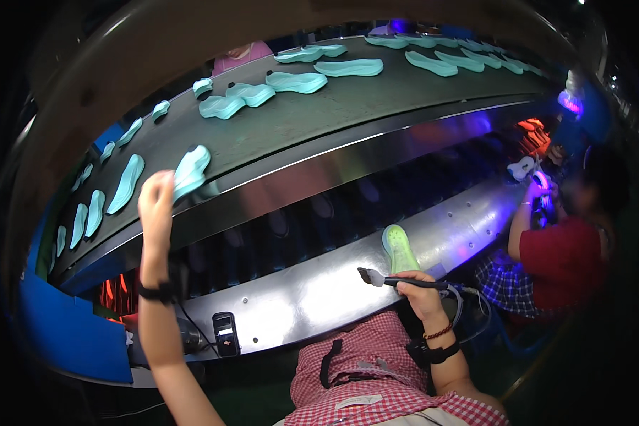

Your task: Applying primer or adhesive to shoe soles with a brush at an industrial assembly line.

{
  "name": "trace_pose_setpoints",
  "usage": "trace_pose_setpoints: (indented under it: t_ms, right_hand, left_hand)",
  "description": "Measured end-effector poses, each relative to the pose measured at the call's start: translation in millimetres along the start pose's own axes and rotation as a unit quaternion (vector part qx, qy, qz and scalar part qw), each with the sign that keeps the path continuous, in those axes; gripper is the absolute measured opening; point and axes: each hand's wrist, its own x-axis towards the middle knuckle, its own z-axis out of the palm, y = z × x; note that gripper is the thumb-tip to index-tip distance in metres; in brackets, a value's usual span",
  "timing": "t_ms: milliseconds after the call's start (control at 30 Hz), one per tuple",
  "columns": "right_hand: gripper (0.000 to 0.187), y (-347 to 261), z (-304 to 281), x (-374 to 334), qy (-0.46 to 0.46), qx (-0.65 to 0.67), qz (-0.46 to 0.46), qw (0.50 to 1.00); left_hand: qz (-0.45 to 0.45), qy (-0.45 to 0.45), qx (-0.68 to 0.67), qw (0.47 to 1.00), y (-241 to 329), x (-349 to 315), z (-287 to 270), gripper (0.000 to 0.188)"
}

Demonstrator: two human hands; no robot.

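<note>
At the near left of the upper conveyor belt, my left hand (pixel 156 202) is closed at the edge of a mint-green shoe sole (pixel 191 172). That sole has a dark spot at its far end and looks slightly smeared by motion. My right hand (pixel 420 295) grips a brush (pixel 397 281) with a black handle, its dark bristles pointing left. A thin tube runs from the handle's rear end. Just beyond that hand, a yellow-green shoe sole (pixel 399 247) rests on the shiny metal ledge (pixel 291 291), its near end partly hidden by the brush and hand.
Several mint soles (pixel 297 82) lie in rows on the dark belt (pixel 284 124). Below it, a darker lower channel (pixel 319 213) holds dim sole shapes. A black device (pixel 225 334) sits on the ledge at left. A co-worker in red (pixel 561 248) works at right near orange-glowing heaters (pixel 534 135).
</note>
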Motion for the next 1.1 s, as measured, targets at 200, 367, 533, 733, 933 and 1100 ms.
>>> trace_pose_setpoints:
  t_ms: [200,367,533,733,933,1100]
  right_hand:
    - [0.022,-2,11,15,-0.032,0.035,-0.005,0.999]
    - [0.021,-8,28,16,-0.034,0.063,-0.003,0.997]
    - [0.020,-3,45,12,-0.085,0.019,0.035,0.996]
    - [0.020,23,79,22,-0.152,-0.089,0.078,0.981]
    - [0.019,35,93,47,-0.154,-0.203,0.019,0.967]
    - [0.020,31,110,16,-0.250,-0.372,-0.174,0.877]
  left_hand:
    - [-0.344,-0.004,-0.486,0.803,-9,-94,-21,0.033]
    - [-0.280,-0.069,-0.634,0.718,-27,-200,-12,0.062]
    - [-0.450,-0.232,-0.585,0.633,-43,-285,57,0.083]
    - [-0.448,-0.199,-0.761,0.426,23,-293,114,0.096]
    - [-0.433,-0.155,-0.735,0.498,24,-303,136,0.074]
    - [-0.489,-0.006,-0.609,0.624,27,-293,140,0.066]
